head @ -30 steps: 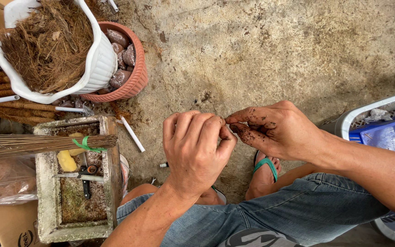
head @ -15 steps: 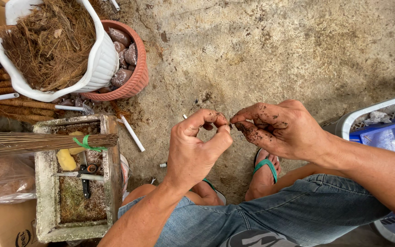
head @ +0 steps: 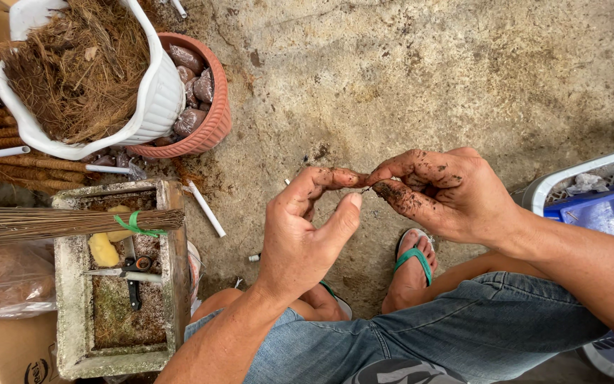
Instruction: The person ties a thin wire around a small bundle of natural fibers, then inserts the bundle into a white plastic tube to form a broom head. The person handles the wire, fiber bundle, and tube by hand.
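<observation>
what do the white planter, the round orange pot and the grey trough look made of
White planter: likely plastic, smooth, thin glossy rim, filled with brown fibre.
Round orange pot: plastic or terracotta; ribbed matte wall, hard to tell.
Grey trough: apparently cement or stone; thick, rough, pitted, stained walls.

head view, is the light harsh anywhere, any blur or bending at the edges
Head view: soft, even daylight, no glare on the concrete floor; only faint shadow under both hands. Left hand and right hand are sharp, soil specks legible. Wide lens stretches the edges: the white planter and blue crate look splayed outward.
</observation>
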